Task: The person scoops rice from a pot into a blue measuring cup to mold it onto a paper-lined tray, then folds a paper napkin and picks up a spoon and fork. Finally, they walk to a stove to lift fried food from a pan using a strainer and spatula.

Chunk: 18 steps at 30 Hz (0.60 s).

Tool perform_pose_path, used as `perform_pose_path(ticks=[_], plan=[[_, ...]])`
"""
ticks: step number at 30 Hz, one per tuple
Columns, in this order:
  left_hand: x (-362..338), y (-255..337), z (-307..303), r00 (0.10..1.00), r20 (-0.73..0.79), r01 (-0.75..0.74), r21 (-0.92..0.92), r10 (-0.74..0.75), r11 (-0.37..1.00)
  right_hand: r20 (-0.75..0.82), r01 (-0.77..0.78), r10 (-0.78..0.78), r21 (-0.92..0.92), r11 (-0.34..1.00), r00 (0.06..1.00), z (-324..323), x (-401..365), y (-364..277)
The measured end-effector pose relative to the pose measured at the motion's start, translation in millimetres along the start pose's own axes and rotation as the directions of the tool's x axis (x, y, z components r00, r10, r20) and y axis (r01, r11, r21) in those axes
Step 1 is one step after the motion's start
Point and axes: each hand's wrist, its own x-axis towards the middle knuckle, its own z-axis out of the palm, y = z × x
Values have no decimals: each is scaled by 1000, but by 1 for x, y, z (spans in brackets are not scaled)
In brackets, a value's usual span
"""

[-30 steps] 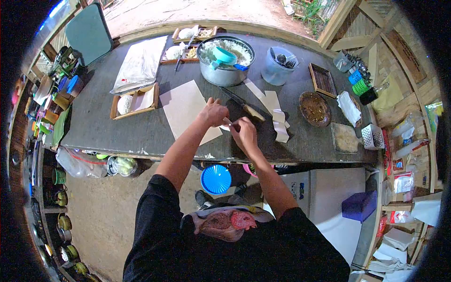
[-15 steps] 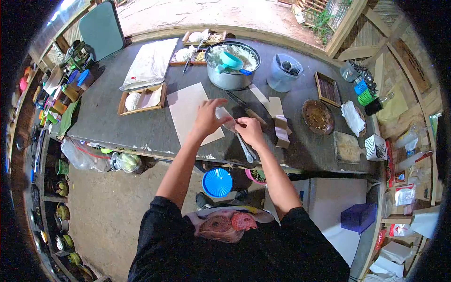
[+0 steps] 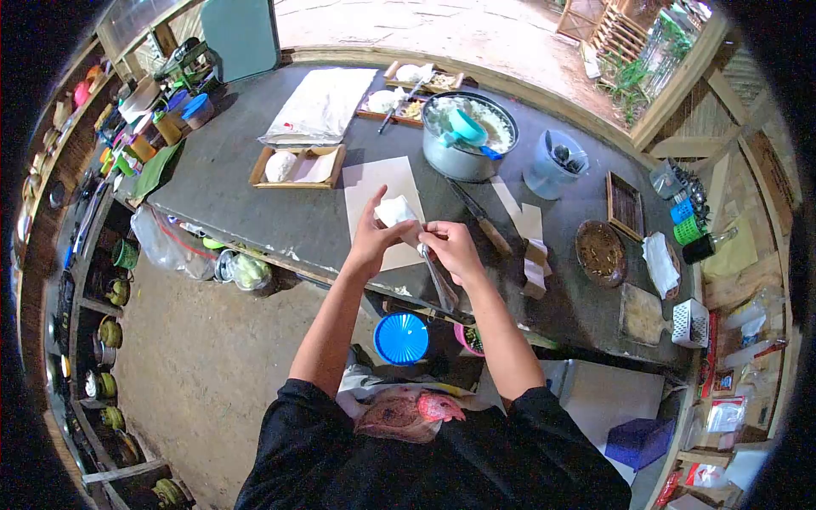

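Note:
My left hand (image 3: 374, 234) is wrapped round the side of a small white packet (image 3: 397, 211), its index finger pointing up. At the packet's lower right corner, my right hand (image 3: 450, 248) pinches it, with a thin clear plastic strip (image 3: 439, 285) hanging down between the hands. Both are held over a sheet of pale paper (image 3: 361, 183) on the dark table. A knife (image 3: 482, 219) with a wooden handle lies just beyond my right hand. Folded strips of paper (image 3: 534, 259) are to its right.
A pot of rice (image 3: 459, 161) with a turquoise scoop stands at the back, beside a clear bucket of utensils (image 3: 544, 176). A wooden tray (image 3: 297, 183) with a rice mound sits left. Right are a round brown dish (image 3: 600, 253) and a cutting board (image 3: 642, 314).
The view has shifted, so the table things appear further right. The white packet now shows more of its face, and my left index finger is raised more upright.

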Motion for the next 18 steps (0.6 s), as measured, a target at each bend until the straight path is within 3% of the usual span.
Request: perform_pose_path(ticks=[1, 5, 9, 11, 13, 14, 16, 18], plan=[[1, 4, -5, 997, -29, -73, 72, 75, 995, -2, 3, -3, -6, 1000, 1000, 7, 2, -2], [8, 21, -40, 990, -84, -92, 229, 113, 969, -61, 4, -7, -45, 999, 998, 42, 20, 0], [16, 42, -83, 988, -56, -131, 190, 144, 973, -147, 61, -76, -101, 993, 986, 96, 34, -9], [28, 58, -111, 995, -12, -94, 296, 102, 950, -217, 110, -137, -133, 985, 967, 126, 50, -20], [42, 63, -139, 994, 23, -110, 220, 108, 969, -219, 44, -93, -217, 975, 971, 151, 63, -21], [53, 60, -156, 991, 39, -132, 253, 126, 958, -229, 87, -156, -286, 954, 961, 160, 74, -15], [56, 71, -179, 992, 25, -124, 377, 123, 918, -225, 64, -120, -242, 968, 967, 180, 89, -10], [53, 85, -197, 989, 21, -144, 341, 146, 929, -220, 74, -110, -165, 983, 969, 202, 99, -12]])
